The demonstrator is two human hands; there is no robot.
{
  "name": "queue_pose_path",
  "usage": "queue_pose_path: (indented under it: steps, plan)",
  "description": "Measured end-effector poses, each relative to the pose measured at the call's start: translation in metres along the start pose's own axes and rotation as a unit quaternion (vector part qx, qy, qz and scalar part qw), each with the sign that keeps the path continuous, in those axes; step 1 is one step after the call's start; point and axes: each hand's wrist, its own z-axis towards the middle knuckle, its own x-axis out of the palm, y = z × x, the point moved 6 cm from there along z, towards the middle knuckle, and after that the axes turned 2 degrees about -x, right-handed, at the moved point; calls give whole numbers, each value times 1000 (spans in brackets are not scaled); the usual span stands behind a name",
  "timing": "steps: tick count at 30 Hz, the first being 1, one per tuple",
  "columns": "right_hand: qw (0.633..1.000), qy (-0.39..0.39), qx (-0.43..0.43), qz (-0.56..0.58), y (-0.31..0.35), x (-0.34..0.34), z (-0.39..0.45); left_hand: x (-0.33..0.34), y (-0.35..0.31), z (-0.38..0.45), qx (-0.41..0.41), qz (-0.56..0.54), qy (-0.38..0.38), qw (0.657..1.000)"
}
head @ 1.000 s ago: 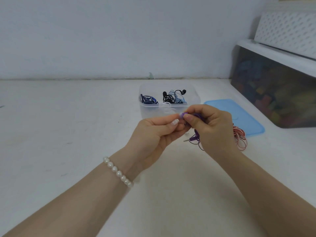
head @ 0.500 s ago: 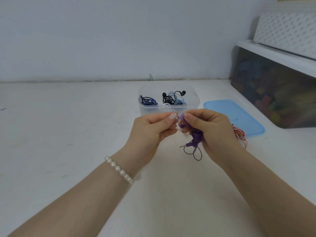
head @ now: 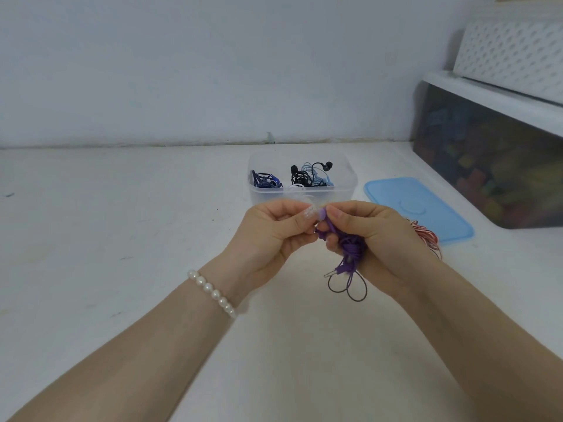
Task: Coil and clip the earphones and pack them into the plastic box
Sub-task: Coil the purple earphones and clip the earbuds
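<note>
The clear plastic box point(head: 301, 190) on the table point(head: 122, 239) holds dark blue, black and light blue earphone bundles; its blue lid point(head: 417, 208) lies beside it. Both hands, left point(head: 274, 236) and right point(head: 374, 239), pinch the purple earphones point(head: 350, 248) just before the box.

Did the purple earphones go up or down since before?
Yes. The purple earphones hang lower below the right hand, loops dropping nearer the viewer, away from the plastic box.

Plastic box point(head: 347, 184): on table point(head: 106, 239), behind both hands.
Coiled earphones point(head: 300, 178): inside plastic box.
Lid point(head: 417, 208): on table, right of plastic box.
Loose earphones point(head: 428, 239): against lid's near edge.
Storage bin point(head: 493, 175): far right, behind lid.
</note>
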Motion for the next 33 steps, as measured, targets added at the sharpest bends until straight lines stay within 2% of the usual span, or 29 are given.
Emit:
queue_pose_path:
  steps: [5,8,14,19,23,25,30,33]
  plan:
    - [997,-6,38,62,-5,3,0,-1,-8,0,78,66,-6,995]
    - [997,-8,48,66,-8,2,0,-1,-9,0,93,95,-1,991]
    - [997,-16,60,49,-12,1,1,-3,-4,1,44,92,22,995]
    - [996,-13,38,84,-8,3,3,-8,-3,3,37,122,-30,991]
    - [990,1,53,128,-10,0,3,-3,4,0,-20,117,30,992]
    - [989,1,63,137,-11,-3,4,0,5,-1,-23,106,60,992]
    - [991,-31,49,117,-13,-8,6,-10,4,1,-25,66,3,997]
    - [995,-77,43,45,-16,-13,6,-12,6,1,-26,95,-10,995]
